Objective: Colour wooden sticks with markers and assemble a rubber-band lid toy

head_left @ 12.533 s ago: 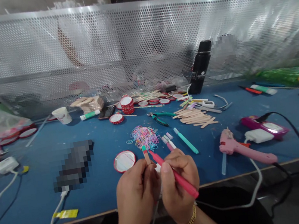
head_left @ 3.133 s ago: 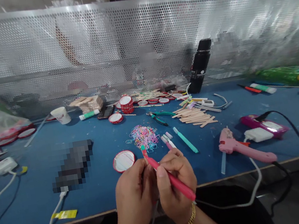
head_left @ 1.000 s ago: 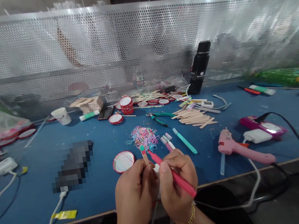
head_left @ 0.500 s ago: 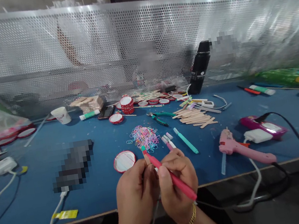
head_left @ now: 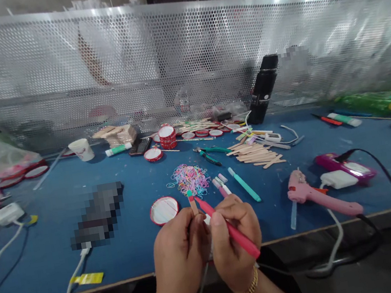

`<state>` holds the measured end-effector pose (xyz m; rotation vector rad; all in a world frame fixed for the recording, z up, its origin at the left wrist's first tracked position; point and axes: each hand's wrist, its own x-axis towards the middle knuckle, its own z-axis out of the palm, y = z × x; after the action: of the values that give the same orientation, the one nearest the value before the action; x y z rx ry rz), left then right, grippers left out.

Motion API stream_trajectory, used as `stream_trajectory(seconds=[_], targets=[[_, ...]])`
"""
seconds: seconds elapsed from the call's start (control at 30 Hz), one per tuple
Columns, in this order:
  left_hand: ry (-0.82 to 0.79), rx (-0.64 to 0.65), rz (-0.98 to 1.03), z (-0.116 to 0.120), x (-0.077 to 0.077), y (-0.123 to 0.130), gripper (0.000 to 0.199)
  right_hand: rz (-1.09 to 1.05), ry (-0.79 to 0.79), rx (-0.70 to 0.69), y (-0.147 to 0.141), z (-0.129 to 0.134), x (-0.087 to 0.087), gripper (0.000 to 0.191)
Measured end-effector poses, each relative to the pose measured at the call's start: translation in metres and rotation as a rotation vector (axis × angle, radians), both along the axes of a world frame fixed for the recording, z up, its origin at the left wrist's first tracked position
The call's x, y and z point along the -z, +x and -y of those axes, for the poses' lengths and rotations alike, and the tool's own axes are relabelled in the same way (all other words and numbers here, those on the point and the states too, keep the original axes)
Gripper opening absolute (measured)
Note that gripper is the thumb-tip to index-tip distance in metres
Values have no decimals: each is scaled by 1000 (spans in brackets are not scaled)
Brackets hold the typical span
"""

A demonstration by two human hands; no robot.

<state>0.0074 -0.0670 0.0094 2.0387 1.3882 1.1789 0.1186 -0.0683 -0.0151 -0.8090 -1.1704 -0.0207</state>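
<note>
My left hand (head_left: 180,248) pinches a wooden craft stick (head_left: 194,207) whose upper end is coloured green with a red band below. My right hand (head_left: 235,234) is closed round a red marker (head_left: 240,236), its tip pointing up and left, close beside the stick. Whether tip and stick touch I cannot tell. Something white shows between the hands, mostly hidden. Beyond them lie a heap of colourful small rubber bands (head_left: 190,179), a red-rimmed white disc (head_left: 164,211), a teal marker (head_left: 244,185) and pink and white markers (head_left: 221,187).
A pink glue gun (head_left: 320,196) with cables lies at the right, a phone (head_left: 98,214) on a white cable at the left. Craft sticks (head_left: 258,154), pliers (head_left: 207,155) and a black bottle (head_left: 264,90) stand or lie farther back, before a perforated metal panel (head_left: 124,73).
The red marker's tip has moved slightly away from the stick's coloured end, down and to the right. The left hand keeps its hold; the whole view has shifted a little.
</note>
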Motion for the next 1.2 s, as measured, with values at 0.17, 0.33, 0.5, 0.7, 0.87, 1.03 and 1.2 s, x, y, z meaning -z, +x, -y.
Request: stream_trajectory(seconds=[0.17,0.33,0.5,0.7,0.87,1.03,1.2], targets=[[-11,6,3,1,-1,-1,32,46,8,18,-1,0,-1,13],[-15,6,6,1,-1,0,34,-37,-2,23,0,0,2,12],[-125,63,118,-3,-4,1,35,16,56,108,2,-2,4,16],[-51,64,202,6,-27,4,28,26,-3,156,5,-4,-2,15],[-102,62,259,7,-30,10,35,-3,6,71,5,-1,-1,17],[-146,42,259,0,-13,10,35,-127,-57,102,1,-2,8,19],[-179,71,238,-2,-7,7,37,-38,-30,73,2,-3,4,13]])
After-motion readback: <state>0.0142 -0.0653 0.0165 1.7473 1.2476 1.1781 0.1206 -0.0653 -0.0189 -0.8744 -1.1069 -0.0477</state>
